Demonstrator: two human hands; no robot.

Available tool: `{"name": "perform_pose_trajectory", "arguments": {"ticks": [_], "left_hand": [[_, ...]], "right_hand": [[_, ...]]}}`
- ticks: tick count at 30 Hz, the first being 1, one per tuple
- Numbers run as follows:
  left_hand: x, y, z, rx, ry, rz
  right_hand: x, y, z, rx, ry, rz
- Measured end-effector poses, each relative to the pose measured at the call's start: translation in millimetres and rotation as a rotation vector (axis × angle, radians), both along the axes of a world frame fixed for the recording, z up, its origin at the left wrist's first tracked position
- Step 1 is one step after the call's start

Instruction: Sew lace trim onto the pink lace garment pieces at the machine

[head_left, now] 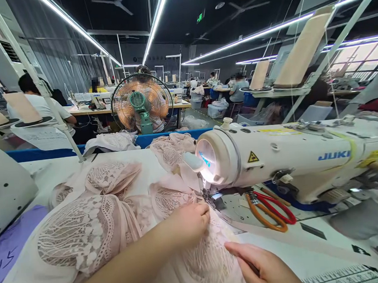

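Note:
A pale pink lace bra [208,262] lies under the head of the white sewing machine [294,150], close to its lit needle area. My left hand [190,222] is closed on the fabric just in front of the presser foot [208,196], its fingertips bunched together. At the right edge of the lower lace cup, my right hand [267,266] pinches the bra between thumb and fingers. More pale pink lace bras [74,229] are heaped to the left of my left forearm, seemingly joined to the same run of fabric.
Orange-and-red-handled scissors [268,211] lie beneath the machine arm. A measuring tape [343,275] runs along the front right edge. Purple paper [12,242] sits at the left. Behind the table stand a large fan [142,101] and thread cones [302,49]. Other people work farther back.

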State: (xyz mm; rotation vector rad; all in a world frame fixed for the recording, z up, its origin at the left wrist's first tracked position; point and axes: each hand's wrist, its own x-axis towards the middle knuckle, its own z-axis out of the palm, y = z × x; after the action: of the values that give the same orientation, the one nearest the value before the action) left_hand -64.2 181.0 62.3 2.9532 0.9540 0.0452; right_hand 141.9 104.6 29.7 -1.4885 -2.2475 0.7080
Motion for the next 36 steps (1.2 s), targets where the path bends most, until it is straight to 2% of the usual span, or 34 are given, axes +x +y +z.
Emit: {"name": "perform_pose_trajectory", "arguments": {"ticks": [2, 7, 10, 17, 36], "left_hand": [[1.7, 0.5, -0.4, -0.011, -0.040, 0.039], [4.6, 4.0, -8.8, 0.036, -0.064, 0.010], [6.0, 5.0, -11.8, 0.060, -0.077, 0.047], [10.1, 4.5, -7.7, 0.046, -0.083, 0.180], [11.6, 10.3, -2.3, 0.006, -0.086, 0.254]], "right_hand": [[1.5, -0.8, -0.7, -0.002, 0.006, 0.010], [4.2, 0.4, -1.5, -0.016, 0.010, 0.009], [4.0, 3.0, -1.3, -0.029, 0.016, -0.004], [4.4, 9.5, 5.2, -0.045, 0.015, -0.026], [-2.0, 19.0, 18.0, -0.046, 0.015, -0.022]]}}
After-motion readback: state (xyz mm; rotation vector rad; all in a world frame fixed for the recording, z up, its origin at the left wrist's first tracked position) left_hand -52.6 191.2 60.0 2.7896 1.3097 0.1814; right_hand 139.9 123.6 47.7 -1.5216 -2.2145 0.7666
